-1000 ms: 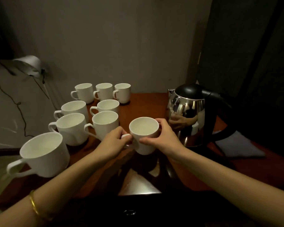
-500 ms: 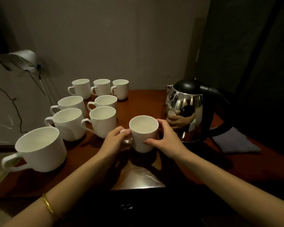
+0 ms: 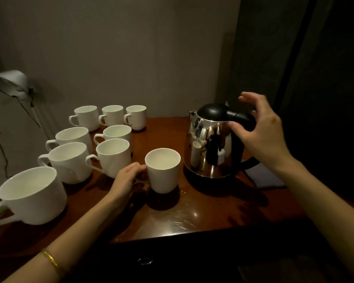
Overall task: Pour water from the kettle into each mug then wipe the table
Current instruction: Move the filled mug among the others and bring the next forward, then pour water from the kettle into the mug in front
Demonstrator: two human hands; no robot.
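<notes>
White mug (image 3: pixel 163 170) stands upright on the wooden table (image 3: pixel 202 213), just left of the steel, black-lidded kettle (image 3: pixel 213 144) on its base.

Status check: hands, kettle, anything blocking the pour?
Left hand grips handle of front mug. Right hand open, reaching over kettle handle, not gripping. Kettle on its base. Pour path clear; other mugs grouped left.

Head view looks forward and down, close over the table (image 3: pixel 213 213).
</notes>
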